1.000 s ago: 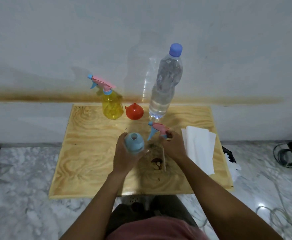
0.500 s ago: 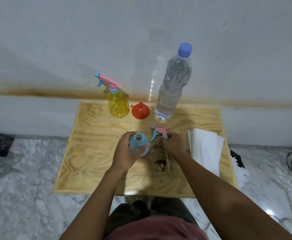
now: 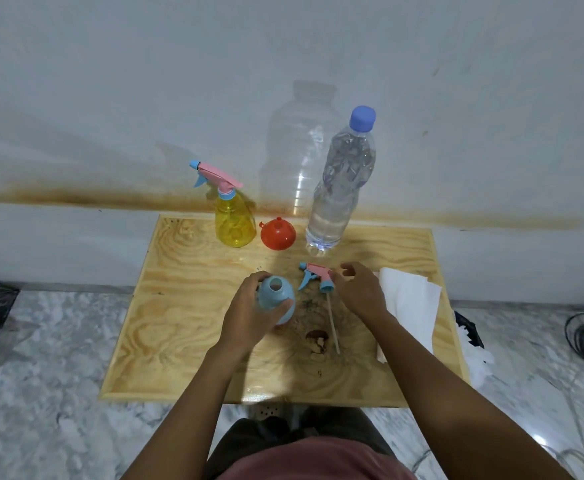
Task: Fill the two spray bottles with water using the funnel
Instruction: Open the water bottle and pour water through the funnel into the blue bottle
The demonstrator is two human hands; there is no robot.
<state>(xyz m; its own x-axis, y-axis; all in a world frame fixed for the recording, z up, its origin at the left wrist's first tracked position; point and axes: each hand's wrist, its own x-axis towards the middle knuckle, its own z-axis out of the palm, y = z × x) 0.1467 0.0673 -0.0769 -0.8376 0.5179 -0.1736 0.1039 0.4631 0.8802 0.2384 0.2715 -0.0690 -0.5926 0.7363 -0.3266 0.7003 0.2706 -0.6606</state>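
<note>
Right hand (image 3: pixel 356 292) hangs loose-fingered beside the laid-down sprayer (image 3: pixel 316 276), so I'd send it up-left to the funnel (image 3: pixel 278 233) near the wall, nearer than my left hand (image 3: pixel 249 317), clamped round the open blue bottle (image 3: pixel 276 297) on the desk (image 3: pixel 186 306).

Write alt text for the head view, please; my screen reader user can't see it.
A left hand grips an open blue spray bottle on a wooden board; the right hand hovers open by its removed trigger head. Behind stand a yellow spray bottle, red funnel and water bottle.
</note>
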